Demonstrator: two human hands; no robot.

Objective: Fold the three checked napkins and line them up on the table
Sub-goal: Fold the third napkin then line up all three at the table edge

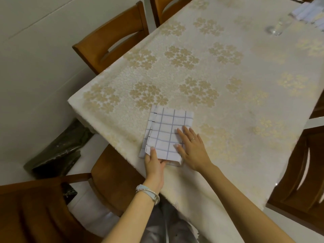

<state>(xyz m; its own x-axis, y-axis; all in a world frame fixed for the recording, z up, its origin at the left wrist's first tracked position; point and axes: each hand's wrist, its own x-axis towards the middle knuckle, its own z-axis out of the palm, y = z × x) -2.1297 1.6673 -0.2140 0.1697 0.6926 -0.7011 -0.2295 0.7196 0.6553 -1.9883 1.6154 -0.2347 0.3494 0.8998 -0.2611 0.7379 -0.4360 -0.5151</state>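
White cloth with thin dark checks: that's the folded napkin [169,132], lying flat near the front left corner of the desk [228,106], on the cream covering with its pale gold flower clusters. Your left hand [155,163] has its grip pinched on the near edge of the napkin, thumb on top, fingers tucked under the layers. Your right hand [192,146] lies flat with its grip released, fingertips [179,131] spread on the right side of the cloth, pressing it down, the palm on the desk just beside it. There's a ring on that hand, and a watch [149,192] with a bracelet on your left wrist. The layers at the napkin's left edge don't line up exactly; a second edge peeks out. Far off at the top right stands a clear glass [278,27], and beyond it more pale checked cloth [312,12], too blurred to count. Brown wooden chairs [112,39] ring the desk.
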